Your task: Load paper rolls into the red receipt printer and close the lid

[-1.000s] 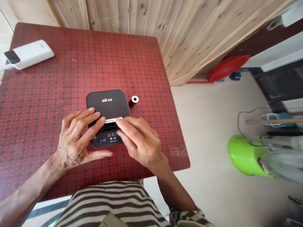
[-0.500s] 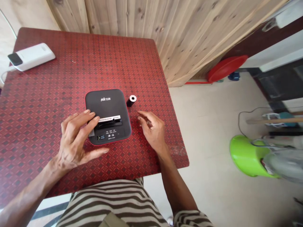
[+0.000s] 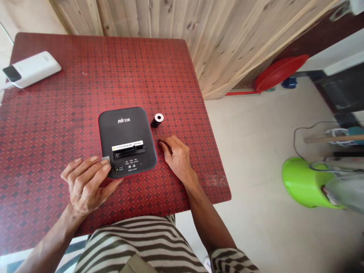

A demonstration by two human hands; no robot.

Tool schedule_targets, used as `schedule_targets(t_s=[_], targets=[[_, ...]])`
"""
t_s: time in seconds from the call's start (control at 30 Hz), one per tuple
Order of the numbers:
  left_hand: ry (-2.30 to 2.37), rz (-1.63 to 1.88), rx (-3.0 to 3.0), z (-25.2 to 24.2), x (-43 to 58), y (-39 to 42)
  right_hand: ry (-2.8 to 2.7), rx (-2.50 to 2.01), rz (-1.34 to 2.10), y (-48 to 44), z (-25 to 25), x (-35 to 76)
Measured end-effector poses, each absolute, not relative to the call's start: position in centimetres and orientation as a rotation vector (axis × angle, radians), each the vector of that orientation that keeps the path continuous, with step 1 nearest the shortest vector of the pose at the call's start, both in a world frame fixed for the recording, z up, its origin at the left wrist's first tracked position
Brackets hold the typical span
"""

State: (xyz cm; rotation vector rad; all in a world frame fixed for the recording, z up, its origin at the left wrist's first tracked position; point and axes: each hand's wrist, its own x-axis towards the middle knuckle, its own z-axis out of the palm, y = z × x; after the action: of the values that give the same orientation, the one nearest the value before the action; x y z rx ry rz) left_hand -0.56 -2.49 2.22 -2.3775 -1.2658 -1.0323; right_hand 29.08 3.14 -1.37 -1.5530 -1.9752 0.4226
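A black, red-edged printer point(image 3: 127, 129) lies on the table with its slot open towards me. A white warning strip point(image 3: 127, 146) runs along the slot. Over the near left corner, my left hand point(image 3: 88, 182) has its fingertips at a small grey tab point(image 3: 106, 159), while its thumb bends against the front edge, gripping that corner. My right hand point(image 3: 176, 157) rests on the table close to the printer's right side, fingers curled and thumb drawn in, with nothing visible in it. A small paper roll point(image 3: 157, 120), dark with a white end, stands just beyond that hand.
The red patterned table point(image 3: 76, 91) ends at a wooden plank wall point(image 3: 159, 19). On its far left lies a white power bank point(image 3: 35, 68) with a cable. To the right, on the floor, are a green bucket point(image 3: 298, 184) and a red basin point(image 3: 281, 72).
My left hand has come down and left from above the slot onto the printer's near left corner, thumb drawn in. My right hand's fingers have closed slightly. The view has shifted a little.
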Motion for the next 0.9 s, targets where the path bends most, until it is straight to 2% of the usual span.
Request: schedule_targets(t_s=[0.5,0.73,0.9], targets=[[-1.41,-1.072,-2.397,2.4,-0.3,-2.2,-1.945,-1.575,0.469,3.1,-1.5,29.0],[-1.261,-1.165,-2.378,2.0,-0.1,-1.7,-1.938,-1.568,0.47,3.2,-1.7,29.0],[-1.241,-1.242,-2.45,2.1,0.1,-1.6,-1.828,-1.404,0.393,2.5,1.6,28.6]])
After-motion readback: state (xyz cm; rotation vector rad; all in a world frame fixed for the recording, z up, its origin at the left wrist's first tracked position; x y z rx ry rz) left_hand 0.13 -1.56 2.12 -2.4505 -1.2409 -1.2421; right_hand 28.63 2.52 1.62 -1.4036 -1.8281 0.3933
